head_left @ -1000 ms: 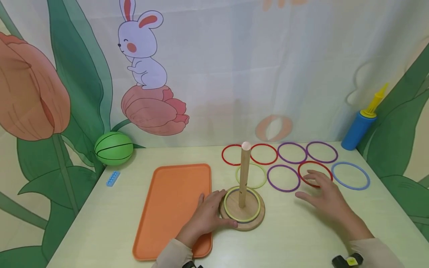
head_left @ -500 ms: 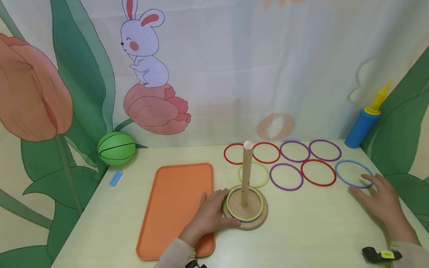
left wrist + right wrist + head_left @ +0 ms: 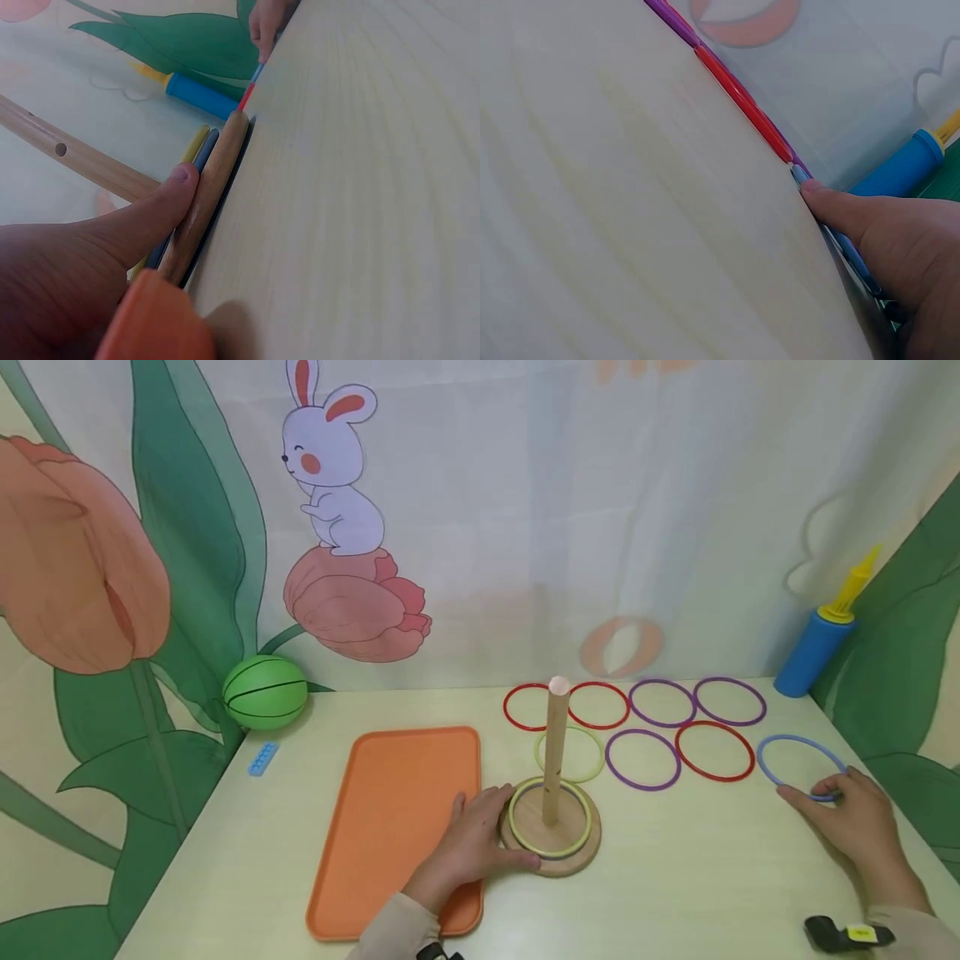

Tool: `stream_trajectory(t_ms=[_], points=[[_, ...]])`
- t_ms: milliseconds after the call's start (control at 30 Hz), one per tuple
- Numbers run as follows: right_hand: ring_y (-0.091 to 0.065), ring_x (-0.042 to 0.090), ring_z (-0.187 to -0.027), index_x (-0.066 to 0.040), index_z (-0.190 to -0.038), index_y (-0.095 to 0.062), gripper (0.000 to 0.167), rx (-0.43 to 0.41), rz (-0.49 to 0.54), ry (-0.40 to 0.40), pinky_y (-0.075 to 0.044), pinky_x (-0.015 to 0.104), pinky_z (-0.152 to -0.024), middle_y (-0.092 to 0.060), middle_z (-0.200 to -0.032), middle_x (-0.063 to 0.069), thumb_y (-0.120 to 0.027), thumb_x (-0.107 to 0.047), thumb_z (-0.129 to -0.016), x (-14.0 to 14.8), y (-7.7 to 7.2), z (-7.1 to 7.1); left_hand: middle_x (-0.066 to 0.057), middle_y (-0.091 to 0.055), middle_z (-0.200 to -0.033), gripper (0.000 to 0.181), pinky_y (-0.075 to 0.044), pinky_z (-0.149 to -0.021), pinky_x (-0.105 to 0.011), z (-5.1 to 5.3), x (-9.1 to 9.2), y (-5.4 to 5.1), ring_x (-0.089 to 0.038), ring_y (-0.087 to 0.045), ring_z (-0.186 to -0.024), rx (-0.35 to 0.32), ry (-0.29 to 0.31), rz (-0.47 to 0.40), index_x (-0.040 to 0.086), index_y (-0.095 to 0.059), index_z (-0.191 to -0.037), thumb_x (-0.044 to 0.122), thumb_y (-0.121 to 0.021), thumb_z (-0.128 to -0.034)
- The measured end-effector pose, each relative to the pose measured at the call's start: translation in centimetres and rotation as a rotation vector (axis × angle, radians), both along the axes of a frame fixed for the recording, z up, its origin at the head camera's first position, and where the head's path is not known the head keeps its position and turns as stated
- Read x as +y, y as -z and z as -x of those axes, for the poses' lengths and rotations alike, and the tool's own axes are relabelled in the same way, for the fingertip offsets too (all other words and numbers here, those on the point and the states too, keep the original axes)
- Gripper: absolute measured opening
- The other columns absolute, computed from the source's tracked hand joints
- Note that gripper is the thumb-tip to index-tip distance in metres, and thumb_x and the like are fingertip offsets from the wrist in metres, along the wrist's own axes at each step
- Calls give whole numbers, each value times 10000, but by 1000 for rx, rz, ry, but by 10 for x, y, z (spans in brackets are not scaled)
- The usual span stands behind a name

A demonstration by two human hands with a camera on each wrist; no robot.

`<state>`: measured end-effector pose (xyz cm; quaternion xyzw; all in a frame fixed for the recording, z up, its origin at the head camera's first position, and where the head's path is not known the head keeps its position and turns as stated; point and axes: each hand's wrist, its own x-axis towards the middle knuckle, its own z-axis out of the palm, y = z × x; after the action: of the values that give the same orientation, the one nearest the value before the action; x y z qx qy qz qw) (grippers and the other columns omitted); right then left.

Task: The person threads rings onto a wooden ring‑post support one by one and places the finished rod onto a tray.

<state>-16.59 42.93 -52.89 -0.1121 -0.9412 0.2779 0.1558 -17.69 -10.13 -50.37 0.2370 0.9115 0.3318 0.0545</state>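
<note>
In the head view my left hand (image 3: 467,845) holds the round wooden base (image 3: 576,862) of a ring-toss stand, fingers at its left side and thumb along its front edge. An upright post (image 3: 555,752) rises from the base. A yellow ring (image 3: 588,814) lies around the post, over a blue one mostly hidden below it; both edges show beside my thumb (image 3: 176,184) in the left wrist view. At the far right, my right hand (image 3: 858,814) pinches the near edge of a light blue ring (image 3: 798,737). Its thumb (image 3: 829,199) is on that ring in the right wrist view.
Left of the stand lies an orange tray (image 3: 397,835). Several red, purple and yellow-green rings lie in rows behind, including a red ring (image 3: 715,724). A blue pump (image 3: 813,652) stands back right. A green ball (image 3: 265,692) and blue toy brick (image 3: 262,759) are left.
My right hand has moved right from above the red ring to the light blue ring and taken hold of it. That ring has shifted slightly toward me. My left hand stays on the base.
</note>
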Motion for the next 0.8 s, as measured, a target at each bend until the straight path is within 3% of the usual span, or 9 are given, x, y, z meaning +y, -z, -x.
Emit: stream_trajectory(t_ms=[300, 567, 800], points=[[-224, 677, -1437, 118, -1027, -586, 621, -77, 43, 9, -220, 785, -1125, -332, -1459, 512, -722, -486, -969, 4, 0, -1, -163, -542, -1541, 1032, -94, -1222, -709, -1, 1, 1, -338, -432, -1482, 7, 1, -17, 78, -485, -1553, 506, -949, -736], [-310, 675, -1369, 100, -994, -594, 591, -55, 34, 14, -276, 754, -1099, -383, -1410, 491, -744, -470, -954, -1, -1, -2, -141, -535, -1554, 1064, -66, -1232, -698, 0, 1, 0, -328, -425, -1491, -25, 2, -2, 84, -466, -1575, 540, -938, -737], [-324, 675, -1354, 93, -984, -599, 578, -40, 47, 14, -293, 751, -1083, -377, -1424, 487, -749, -464, -950, 0, -2, -3, -184, -517, -1564, 1080, -75, -1227, -706, 1, 2, 0, -345, -414, -1497, -14, -3, -7, 62, -467, -1568, 552, -938, -728]])
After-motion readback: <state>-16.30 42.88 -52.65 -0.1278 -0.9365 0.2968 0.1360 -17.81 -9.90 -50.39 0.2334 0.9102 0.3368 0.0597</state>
